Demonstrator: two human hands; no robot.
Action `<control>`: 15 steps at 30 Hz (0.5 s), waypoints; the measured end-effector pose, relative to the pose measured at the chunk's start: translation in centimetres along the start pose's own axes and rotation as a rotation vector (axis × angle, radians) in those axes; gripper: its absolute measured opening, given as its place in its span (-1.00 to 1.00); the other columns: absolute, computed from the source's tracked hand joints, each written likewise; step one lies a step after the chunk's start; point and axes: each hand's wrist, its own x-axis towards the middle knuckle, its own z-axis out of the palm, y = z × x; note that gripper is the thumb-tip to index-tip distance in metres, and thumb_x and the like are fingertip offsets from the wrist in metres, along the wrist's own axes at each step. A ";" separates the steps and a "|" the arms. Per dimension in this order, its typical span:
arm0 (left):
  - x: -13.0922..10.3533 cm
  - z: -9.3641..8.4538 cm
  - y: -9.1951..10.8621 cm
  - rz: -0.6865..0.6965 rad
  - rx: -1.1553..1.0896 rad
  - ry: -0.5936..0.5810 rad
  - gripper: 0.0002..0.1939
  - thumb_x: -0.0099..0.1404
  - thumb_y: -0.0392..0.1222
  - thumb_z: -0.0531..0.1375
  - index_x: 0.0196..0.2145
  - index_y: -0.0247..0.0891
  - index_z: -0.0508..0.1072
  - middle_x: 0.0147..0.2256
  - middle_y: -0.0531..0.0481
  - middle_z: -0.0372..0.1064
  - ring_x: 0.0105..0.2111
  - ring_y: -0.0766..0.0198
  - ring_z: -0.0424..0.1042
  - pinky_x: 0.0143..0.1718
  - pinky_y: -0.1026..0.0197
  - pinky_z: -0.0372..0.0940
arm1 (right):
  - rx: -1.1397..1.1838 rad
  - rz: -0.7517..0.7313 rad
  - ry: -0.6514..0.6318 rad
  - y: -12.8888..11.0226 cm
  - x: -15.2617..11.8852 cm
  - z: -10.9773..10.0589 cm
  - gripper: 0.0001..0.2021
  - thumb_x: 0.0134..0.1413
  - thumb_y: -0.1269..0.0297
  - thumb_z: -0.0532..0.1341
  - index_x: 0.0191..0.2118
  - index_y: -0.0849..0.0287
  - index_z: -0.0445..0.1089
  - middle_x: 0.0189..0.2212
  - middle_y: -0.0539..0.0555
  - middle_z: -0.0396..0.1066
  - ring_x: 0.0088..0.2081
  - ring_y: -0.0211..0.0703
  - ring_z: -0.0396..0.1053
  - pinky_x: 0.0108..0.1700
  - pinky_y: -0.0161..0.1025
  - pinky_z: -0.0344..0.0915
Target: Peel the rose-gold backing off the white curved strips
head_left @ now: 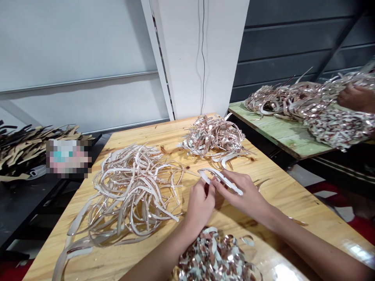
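Observation:
Both my hands meet over the middle of the wooden table, fingers pinched around one curled strip (226,180) that is white on one face and shiny on the other. My left hand (201,201) grips it near its left part, the fingertips partly hidden. Close against it, my right hand (241,191) holds the same strip, its end sticking out over the back of that hand. To the left lies a loose tangle of long white and metallic strips (131,191). Beneath my forearms sits a heap of short curled pieces (216,257), rose-gold and pale.
A bundle of rose-gold strips (213,136) lies at the table's (281,195) far end. On the right, a green table (281,132) bears more strips, with another person's hand (357,97) on them. Brown and black strips (38,144) lie on a dark table at left.

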 end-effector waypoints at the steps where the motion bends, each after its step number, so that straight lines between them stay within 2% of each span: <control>1: 0.0 0.0 0.0 0.000 0.001 0.001 -0.80 0.46 -0.17 0.06 -0.17 -0.28 0.46 -0.21 -0.21 0.58 -0.18 0.00 0.55 -0.12 0.08 0.34 | 0.003 -0.003 0.003 0.0 0.0 0.0 -0.86 0.29 0.33 0.20 -0.35 0.12 0.33 -0.46 -0.01 0.41 -0.43 -0.15 0.34 -0.34 -0.25 0.22; 5: -0.1 -0.1 0.3 0.006 -0.012 0.008 -0.81 0.47 -0.15 0.08 -0.18 -0.25 0.46 -0.24 -0.16 0.58 -0.21 0.04 0.55 -0.13 0.12 0.33 | 0.007 -0.015 0.025 0.0 -0.1 0.0 -0.87 0.30 0.30 0.19 -0.33 0.12 0.35 -0.45 0.01 0.42 -0.42 -0.14 0.34 -0.34 -0.25 0.23; 10: -0.1 0.0 0.4 0.024 -0.089 0.030 -0.78 0.50 -0.12 0.05 -0.25 -0.22 0.43 -0.32 -0.05 0.53 -0.28 0.13 0.50 -0.22 0.20 0.29 | 0.082 0.041 0.021 -0.2 0.0 -0.3 -0.75 0.33 0.23 0.20 -0.41 0.14 0.32 -0.52 -0.04 0.35 -0.48 -0.20 0.29 -0.40 -0.28 0.18; 15: -0.4 0.2 0.3 -0.058 -0.222 0.027 -0.70 0.51 -0.01 0.05 -0.34 -0.21 0.35 -0.55 0.13 0.25 -0.54 0.30 0.25 -0.44 0.27 0.17 | 0.319 0.149 0.054 -0.4 0.1 -0.4 -0.70 0.37 0.13 0.18 -0.37 0.17 0.44 -0.50 -0.01 0.41 -0.45 -0.17 0.36 -0.39 -0.28 0.25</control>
